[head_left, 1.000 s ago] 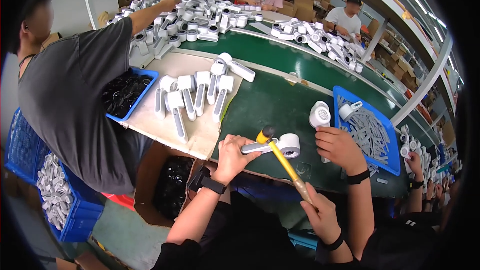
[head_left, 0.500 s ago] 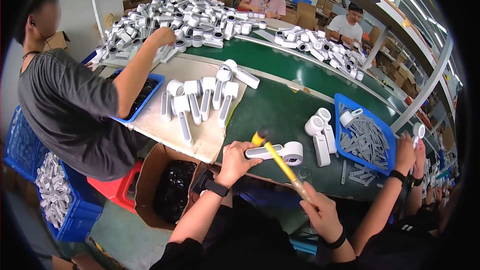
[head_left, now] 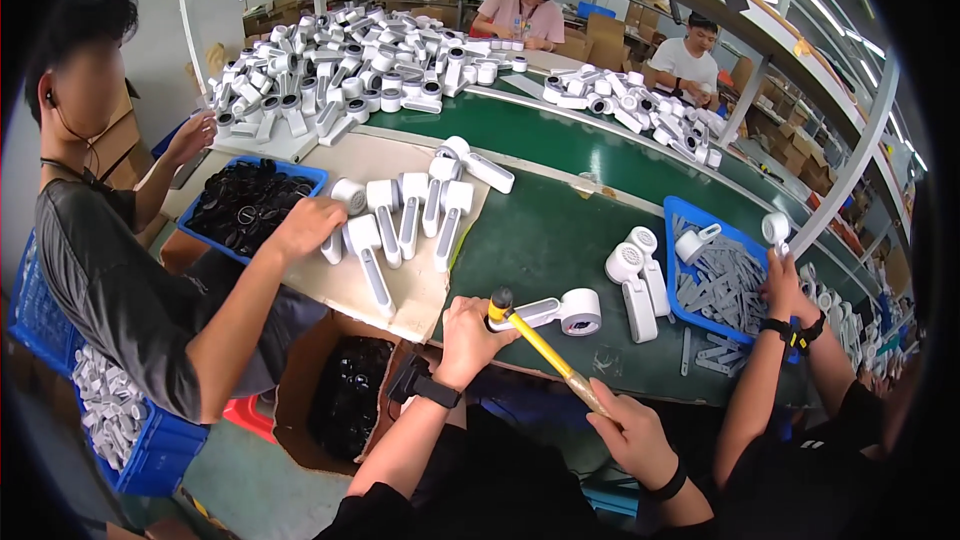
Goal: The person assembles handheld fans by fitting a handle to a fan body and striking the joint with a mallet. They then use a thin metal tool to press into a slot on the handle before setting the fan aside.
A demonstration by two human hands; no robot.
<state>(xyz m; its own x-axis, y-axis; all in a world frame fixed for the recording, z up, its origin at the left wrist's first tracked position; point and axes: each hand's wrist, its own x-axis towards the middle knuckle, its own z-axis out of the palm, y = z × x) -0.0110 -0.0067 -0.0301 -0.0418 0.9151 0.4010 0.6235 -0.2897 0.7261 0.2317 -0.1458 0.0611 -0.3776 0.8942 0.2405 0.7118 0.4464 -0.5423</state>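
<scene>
My left hand (head_left: 470, 345) is closed around the handle end of a white handheld appliance (head_left: 578, 310), whose round head points right over the green bench. In my right hand (head_left: 632, 432) is a small mallet (head_left: 540, 347) with a yellow handle, gripped low on the shaft. Its yellow head with a black face is at the handle end of the appliance, close by my left fingers; whether it touches is hard to tell. To the right, two similar appliances (head_left: 638, 290) lie together on the bench, perforated round heads facing up.
A blue tray (head_left: 672, 240) holds grey strips and one appliance. More appliances (head_left: 380, 210) lie on cardboard at left, beside a co-worker's hand (head_left: 312, 225) and a blue tray of black parts (head_left: 318, 180). An open carton (head_left: 290, 410) stands below. Another co-worker's hands (head_left: 785, 290) are at right.
The mallet's head has moved slightly left and down to the handle end of my appliance. The left co-worker's arm has come back from the pile to the appliances on the cardboard.
</scene>
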